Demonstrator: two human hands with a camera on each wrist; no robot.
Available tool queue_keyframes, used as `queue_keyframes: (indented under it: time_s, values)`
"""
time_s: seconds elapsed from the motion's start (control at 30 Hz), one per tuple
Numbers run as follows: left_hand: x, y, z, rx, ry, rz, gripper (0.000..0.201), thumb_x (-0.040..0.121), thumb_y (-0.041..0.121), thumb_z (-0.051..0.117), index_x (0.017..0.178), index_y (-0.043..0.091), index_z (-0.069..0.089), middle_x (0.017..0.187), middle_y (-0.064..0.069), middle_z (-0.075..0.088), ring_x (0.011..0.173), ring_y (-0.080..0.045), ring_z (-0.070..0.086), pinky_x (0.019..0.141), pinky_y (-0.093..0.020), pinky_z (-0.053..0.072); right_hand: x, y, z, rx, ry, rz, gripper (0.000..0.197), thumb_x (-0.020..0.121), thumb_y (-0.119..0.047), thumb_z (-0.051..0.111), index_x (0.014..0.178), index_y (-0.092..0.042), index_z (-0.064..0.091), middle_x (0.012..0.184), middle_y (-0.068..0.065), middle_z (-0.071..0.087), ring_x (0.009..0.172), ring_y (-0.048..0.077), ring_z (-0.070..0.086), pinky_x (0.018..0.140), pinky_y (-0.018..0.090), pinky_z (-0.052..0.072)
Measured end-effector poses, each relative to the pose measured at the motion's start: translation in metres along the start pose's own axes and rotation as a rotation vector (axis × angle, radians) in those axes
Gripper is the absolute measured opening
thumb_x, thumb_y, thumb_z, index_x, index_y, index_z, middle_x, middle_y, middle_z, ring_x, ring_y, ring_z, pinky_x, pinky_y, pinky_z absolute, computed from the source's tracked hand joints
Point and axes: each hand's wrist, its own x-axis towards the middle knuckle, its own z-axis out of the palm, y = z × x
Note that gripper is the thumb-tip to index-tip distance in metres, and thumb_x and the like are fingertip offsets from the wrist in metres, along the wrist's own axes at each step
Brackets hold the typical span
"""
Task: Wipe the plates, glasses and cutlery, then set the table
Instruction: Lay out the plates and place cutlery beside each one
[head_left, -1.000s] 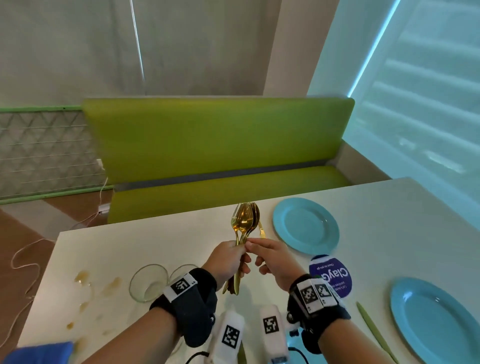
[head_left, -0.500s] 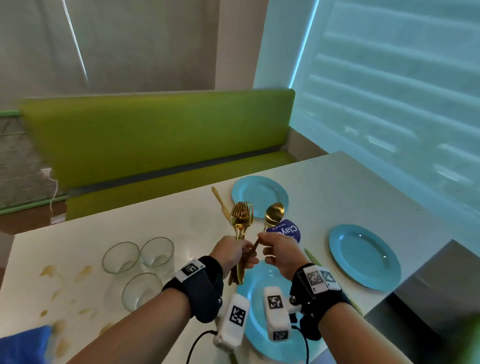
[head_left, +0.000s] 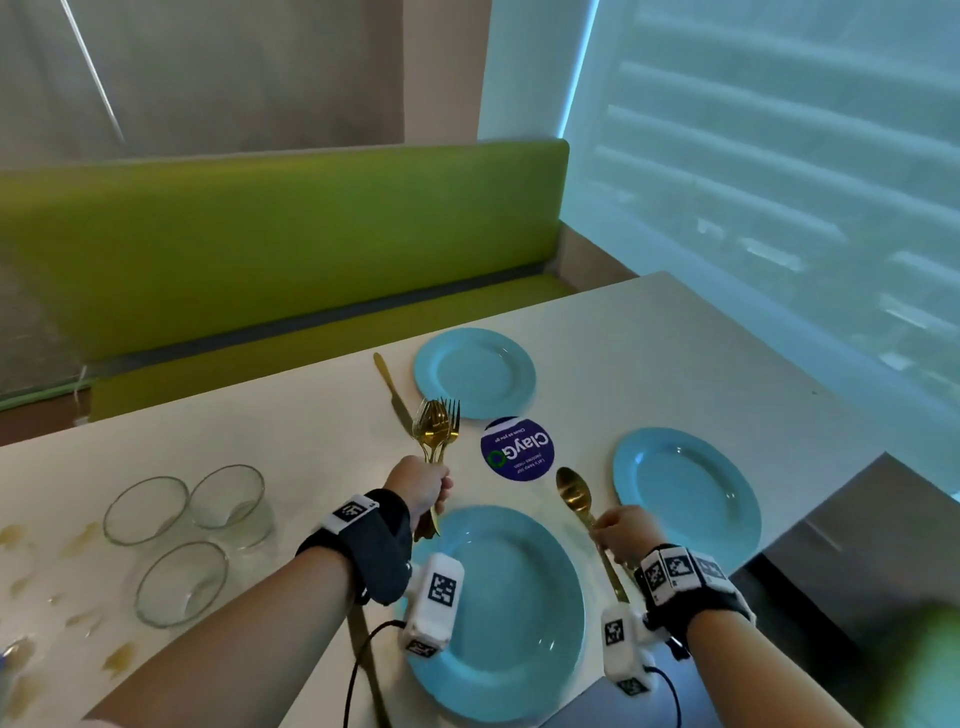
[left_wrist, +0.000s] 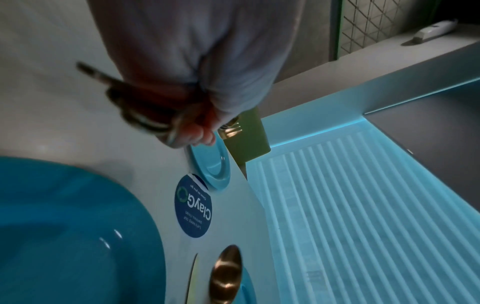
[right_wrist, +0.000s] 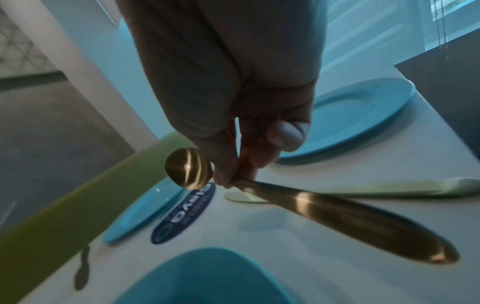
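Head view, left to right: three empty glasses (head_left: 182, 525) sit on the bench (head_left: 675, 353) by some brownish spills. Your left hand (head_left: 421, 486) has its fingers clenched round a bunch of gold forks and spoons (head_left: 436, 428), held upright above the near plate (head_left: 511, 613). Your right hand (head_left: 626, 535) pinches a single gold spoon (head_left: 574, 496) by the handle, bowl pointing away, between the near plate and the right plate (head_left: 685, 493). A far plate (head_left: 475, 371) has a knife (head_left: 392, 392) lying just left of it.
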Motion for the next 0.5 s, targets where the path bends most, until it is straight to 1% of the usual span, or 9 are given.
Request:
queue_keyframes:
  time_s: [0.03, 0.07, 0.1, 0.2, 0.23, 0.3, 0.37, 0.4, 0.5]
  values:
    - [0.003, 0.0, 0.006, 0.025, 0.009, 0.0, 0.03, 0.095, 0.004, 0.04, 0.067, 0.004, 0.049, 0.063, -0.007, 0.045, 0.054, -0.016, 0.037, 0.05, -0.025, 0.032, 0.004, 0.005, 0.003, -0.047, -0.017, 0.005, 0.019, 0.086, -0.018, 0.06, 0.098, -0.008, 0.071, 0.083, 0.003, 0.064, 0.07, 0.016, 0.056, 0.076, 0.026, 0.051]
    - [0.006, 0.0, 0.01, 0.051, 0.018, 0.003, 0.03, 0.096, 0.004, 0.04, 0.067, 0.004, 0.049, 0.063, -0.006, 0.047, 0.054, -0.016, 0.038, 0.051, -0.025, 0.032, 0.008, 0.009, 0.007, -0.077, -0.027, 0.01, 0.02, 0.086, -0.02, 0.06, 0.098, -0.009, 0.071, 0.086, 0.003, 0.066, 0.073, 0.016, 0.056, 0.079, 0.027, 0.052]
    - [0.008, 0.0, 0.015, 0.078, 0.026, 0.005, 0.028, 0.096, 0.005, 0.039, 0.069, 0.003, 0.049, 0.063, -0.006, 0.048, 0.054, -0.016, 0.038, 0.051, -0.024, 0.032, 0.011, 0.011, 0.01, -0.094, -0.039, 0.019, 0.021, 0.085, -0.021, 0.061, 0.099, -0.009, 0.071, 0.089, 0.004, 0.068, 0.074, 0.016, 0.056, 0.081, 0.027, 0.053]
    - [0.012, -0.001, 0.024, 0.13, 0.04, 0.012, 0.025, 0.098, 0.009, 0.038, 0.077, 0.003, 0.05, 0.065, -0.005, 0.05, 0.055, -0.016, 0.038, 0.052, -0.024, 0.034, 0.017, 0.013, 0.019, -0.144, -0.061, 0.017, 0.025, 0.083, -0.024, 0.063, 0.1, -0.009, 0.072, 0.099, 0.007, 0.072, 0.074, 0.016, 0.057, 0.083, 0.03, 0.055]
    - [0.013, -0.001, 0.027, 0.139, 0.043, 0.016, 0.023, 0.098, 0.01, 0.038, 0.08, 0.002, 0.05, 0.065, -0.005, 0.051, 0.055, -0.015, 0.039, 0.053, -0.023, 0.035, 0.017, 0.012, 0.021, -0.169, -0.074, 0.007, 0.023, 0.084, -0.024, 0.063, 0.1, -0.01, 0.072, 0.101, 0.007, 0.072, 0.074, 0.015, 0.056, 0.084, 0.028, 0.054]
    - [0.014, -0.001, 0.03, 0.149, 0.045, 0.025, 0.022, 0.099, 0.011, 0.038, 0.082, 0.004, 0.05, 0.067, -0.004, 0.053, 0.055, -0.015, 0.04, 0.052, -0.022, 0.035, 0.017, 0.01, 0.025, -0.2, -0.093, -0.01, 0.018, 0.083, -0.021, 0.063, 0.097, -0.015, 0.073, 0.101, 0.004, 0.072, 0.074, 0.012, 0.056, 0.08, 0.022, 0.051]
    - [0.014, -0.002, 0.032, 0.159, 0.048, 0.037, 0.02, 0.1, 0.012, 0.038, 0.084, 0.004, 0.049, 0.067, -0.003, 0.054, 0.054, -0.014, 0.04, 0.051, -0.021, 0.035, 0.019, 0.01, 0.03, -0.207, -0.1, -0.018, 0.016, 0.083, -0.019, 0.062, 0.093, -0.017, 0.074, 0.099, 0.003, 0.073, 0.074, 0.012, 0.057, 0.077, 0.022, 0.05]
    - [0.014, -0.002, 0.033, 0.165, 0.052, 0.042, 0.019, 0.1, 0.012, 0.038, 0.087, 0.004, 0.049, 0.067, -0.003, 0.054, 0.054, -0.013, 0.04, 0.051, -0.021, 0.035, 0.019, 0.009, 0.031, -0.206, -0.098, -0.021, 0.016, 0.083, -0.019, 0.061, 0.093, -0.017, 0.074, 0.099, 0.003, 0.073, 0.077, 0.013, 0.058, 0.077, 0.022, 0.049]
    - [0.016, -0.005, 0.035, 0.179, 0.064, 0.049, 0.021, 0.1, 0.015, 0.038, 0.091, 0.002, 0.051, 0.068, -0.002, 0.055, 0.055, -0.012, 0.041, 0.052, -0.02, 0.036, 0.016, 0.006, 0.032, -0.204, -0.089, -0.023, 0.016, 0.083, -0.02, 0.061, 0.094, -0.018, 0.073, 0.1, 0.001, 0.071, 0.091, 0.015, 0.064, 0.083, 0.024, 0.052]
